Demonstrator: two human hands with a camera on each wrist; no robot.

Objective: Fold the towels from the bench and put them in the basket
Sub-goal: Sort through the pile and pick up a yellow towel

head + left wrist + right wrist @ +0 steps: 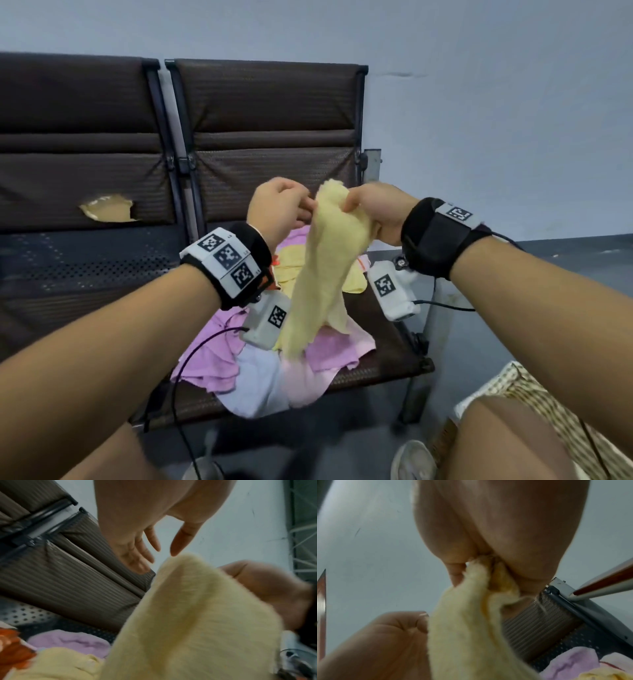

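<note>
Head view: the right hand (373, 212), at 1 o'clock from the frame's centre, pinches the top edge of a pale yellow towel (322, 274), its grip clamped on the cloth. The towel hangs in the air above the brown tabletop (383, 356), its lower end reaching down to a pile of pink, lilac and yellow towels (219, 359) on the seat. The left hand (279, 209) is just beside the towel's top at 11 o'clock, fingers curled; whether it touches the cloth cannot be told here. A woven basket (534, 397) sits on the floor at 4 o'clock.

Left wrist view: the left hand's fingers (137, 555) are straight and spread, grip apart, thumb tip close to the towel's top edge.

Right wrist view: the right fingers bunch the yellow cloth tightly.
</note>
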